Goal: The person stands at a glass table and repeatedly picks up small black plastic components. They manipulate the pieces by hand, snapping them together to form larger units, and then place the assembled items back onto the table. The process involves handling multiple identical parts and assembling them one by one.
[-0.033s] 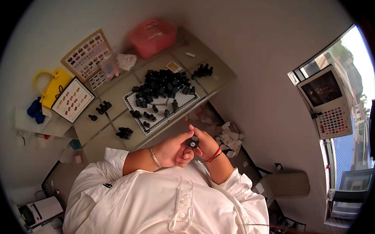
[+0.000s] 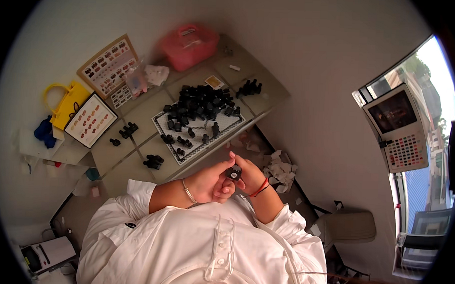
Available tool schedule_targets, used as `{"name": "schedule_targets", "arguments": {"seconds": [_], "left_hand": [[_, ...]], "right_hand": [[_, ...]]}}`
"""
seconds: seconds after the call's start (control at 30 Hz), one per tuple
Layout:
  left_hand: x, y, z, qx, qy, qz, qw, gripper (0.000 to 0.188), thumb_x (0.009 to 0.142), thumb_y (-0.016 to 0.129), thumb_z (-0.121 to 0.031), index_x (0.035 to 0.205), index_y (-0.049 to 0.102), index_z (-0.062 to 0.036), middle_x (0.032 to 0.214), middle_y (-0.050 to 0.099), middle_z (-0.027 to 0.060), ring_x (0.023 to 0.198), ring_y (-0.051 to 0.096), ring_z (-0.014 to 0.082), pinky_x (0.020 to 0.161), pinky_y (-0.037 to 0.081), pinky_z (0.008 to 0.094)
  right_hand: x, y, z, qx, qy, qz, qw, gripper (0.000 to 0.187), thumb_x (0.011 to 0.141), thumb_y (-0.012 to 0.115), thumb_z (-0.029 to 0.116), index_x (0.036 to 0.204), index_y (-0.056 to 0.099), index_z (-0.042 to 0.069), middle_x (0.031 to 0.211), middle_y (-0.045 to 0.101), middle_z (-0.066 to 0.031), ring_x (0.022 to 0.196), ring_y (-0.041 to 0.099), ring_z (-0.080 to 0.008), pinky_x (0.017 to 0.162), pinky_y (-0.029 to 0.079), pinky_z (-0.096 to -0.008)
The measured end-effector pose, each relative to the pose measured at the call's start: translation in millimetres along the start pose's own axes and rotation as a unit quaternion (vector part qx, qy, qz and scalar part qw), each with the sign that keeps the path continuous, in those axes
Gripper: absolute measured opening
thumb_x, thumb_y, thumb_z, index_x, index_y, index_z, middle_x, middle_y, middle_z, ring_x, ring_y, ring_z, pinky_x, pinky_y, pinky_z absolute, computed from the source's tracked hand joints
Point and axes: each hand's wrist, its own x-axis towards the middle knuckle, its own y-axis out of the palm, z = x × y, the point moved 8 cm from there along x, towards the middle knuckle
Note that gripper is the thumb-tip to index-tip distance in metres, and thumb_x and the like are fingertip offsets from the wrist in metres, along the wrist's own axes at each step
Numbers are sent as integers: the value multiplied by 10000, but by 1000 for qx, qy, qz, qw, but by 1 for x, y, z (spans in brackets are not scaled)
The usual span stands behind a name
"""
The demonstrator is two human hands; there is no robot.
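Close in front of my chest, my two hands meet around a small black nail polish bottle (image 2: 233,173). Its base, with a round pale mark, faces up toward me. My left hand (image 2: 208,184) wears a metal bracelet, and its fingers curl against the bottle. From the other side my right hand (image 2: 251,177), with a red and a black band at the wrist, closes on it too. The bottle's far end is hidden by my hands. Beyond them a heap of similar black bottles (image 2: 201,103) lies on a white patterned mat (image 2: 187,153).
A tiled table (image 2: 143,106) holds the mat, loose black bottles (image 2: 153,162) and a pink bin (image 2: 190,48). Color charts (image 2: 91,119) and a yellow bag (image 2: 68,104) stand at left. Crumpled tissues (image 2: 280,171) fill a bin below the table edge. A stool (image 2: 352,226) is at right.
The table and room have shifted slightly to the right and down in the picture. My hands and the bottle keep the same pose.
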Motion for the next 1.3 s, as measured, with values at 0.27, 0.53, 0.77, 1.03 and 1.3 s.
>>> {"name": "schedule_targets", "arguments": {"seconds": [0.27,0.53,0.77,1.03,1.3], "left_hand": [[-53,-58,-32,-64,58,-13,996,690,971,395,-640,967,615,14,552,412,-29,476,337,96,514,294,264],[-108,-117,-52,-19,156,-79,984,575,1005,386,-541,999,596,-6,640,466,-10,511,333,77,511,286,227],[-148,-162,-62,174,240,-170,940,457,1028,396,-429,1014,621,-32,737,536,3,593,373,61,562,337,209],[-185,-189,-94,453,417,-368,696,303,888,688,-204,1066,583,17,922,612,109,829,588,235,737,486,368],[-196,-216,-113,550,375,-463,585,268,748,779,-136,939,633,-18,901,644,150,834,632,328,714,507,404]], "right_hand": [[63,69,-2,-52,51,47,996,544,947,583,533,841,617,0,654,610,-65,439,476,-137,446,369,-276],[107,139,1,-31,20,150,988,316,1020,495,353,921,549,57,782,610,-63,566,540,-167,500,436,-296],[134,180,7,-191,-76,212,955,129,969,589,109,1053,585,10,853,603,-9,725,597,-121,634,512,-284],[150,207,13,-389,-237,226,861,172,810,764,25,927,642,-7,805,593,-9,680,517,-80,608,432,-235],[164,213,23,-476,-292,192,807,257,791,783,63,1020,678,11,793,609,-42,659,534,-113,603,446,-250]]}}
